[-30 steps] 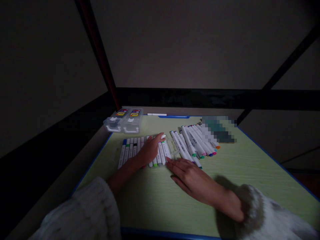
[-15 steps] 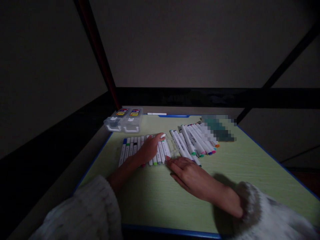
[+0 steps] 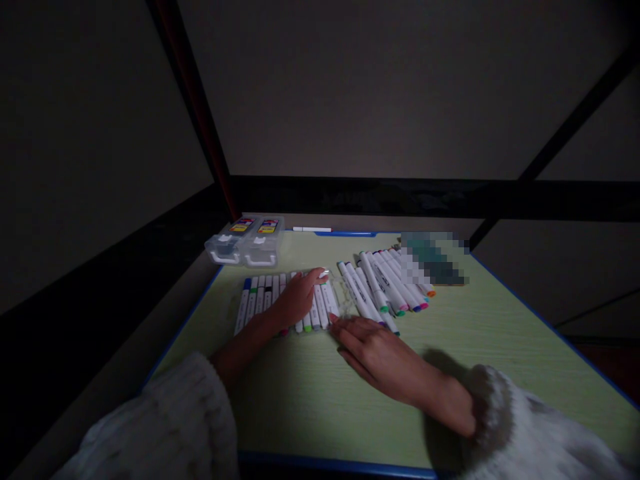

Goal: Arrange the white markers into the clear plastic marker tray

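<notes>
Markers (image 3: 259,301) lie under the left hand (image 3: 296,298), finger grip unclear; the right hand (image 3: 377,352), fingers outstretched, touches one

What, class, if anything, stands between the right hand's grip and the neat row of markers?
Nothing visible does: the right hand's grip is at the near right corner of the row of markers. The loose markers lie to the row's right, not between. The left hand's grip covers the row's middle.

White capped markers (image 3: 261,300) lie flat, side by side, on clear plastic (image 3: 345,288) beneath the person's left fingers (image 3: 316,275); the row's right end adjoins the right fingertips (image 3: 335,321).
</notes>
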Action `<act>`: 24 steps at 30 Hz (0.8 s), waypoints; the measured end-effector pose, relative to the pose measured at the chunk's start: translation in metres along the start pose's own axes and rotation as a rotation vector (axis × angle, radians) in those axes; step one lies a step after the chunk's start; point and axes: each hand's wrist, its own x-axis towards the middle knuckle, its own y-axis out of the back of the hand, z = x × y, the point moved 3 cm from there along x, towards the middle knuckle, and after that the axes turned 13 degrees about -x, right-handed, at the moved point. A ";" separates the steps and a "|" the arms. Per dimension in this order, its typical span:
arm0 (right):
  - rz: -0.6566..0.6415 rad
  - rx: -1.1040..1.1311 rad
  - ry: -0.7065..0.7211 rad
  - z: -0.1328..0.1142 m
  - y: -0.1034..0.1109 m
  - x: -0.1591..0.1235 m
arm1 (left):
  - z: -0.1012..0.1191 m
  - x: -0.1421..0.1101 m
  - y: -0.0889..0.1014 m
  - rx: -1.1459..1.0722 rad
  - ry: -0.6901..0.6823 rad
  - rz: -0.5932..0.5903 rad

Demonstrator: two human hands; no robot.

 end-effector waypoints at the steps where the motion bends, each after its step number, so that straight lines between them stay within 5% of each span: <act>1: -0.002 -0.001 0.001 0.000 0.000 0.000 | -0.001 0.000 0.000 -0.003 -0.010 0.008; 24: 0.014 0.035 -0.020 0.000 -0.002 0.000 | -0.002 0.001 0.005 -0.144 -0.037 0.124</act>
